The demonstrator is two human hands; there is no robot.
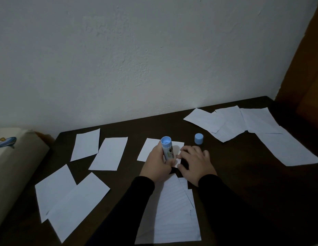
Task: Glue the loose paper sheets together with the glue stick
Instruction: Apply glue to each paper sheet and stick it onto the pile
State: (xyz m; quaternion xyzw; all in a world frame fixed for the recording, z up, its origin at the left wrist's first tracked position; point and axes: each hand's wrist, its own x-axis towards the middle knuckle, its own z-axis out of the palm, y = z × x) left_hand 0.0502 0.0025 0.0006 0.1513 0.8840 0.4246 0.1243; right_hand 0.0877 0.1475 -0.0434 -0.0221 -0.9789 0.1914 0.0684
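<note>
Left hand (157, 161) grips upright glue stick (167, 148) (uncapped end up); right hand (196, 163) flat, relaxed

- A pale, roughly plastered wall (136, 59) filled the upper part of the view, its surface marked with small bumps and patches.
- A dark brown wooden table (243, 183) stood pushed against that wall.
- At the right edge rose a brown wooden panel (307, 71), perhaps a door or cupboard side; which one could not be told.
- At the left lay a beige cushioned piece (14, 167) bearing a small blue and yellow picture (6, 142).
- The light was dim and cool.
</note>
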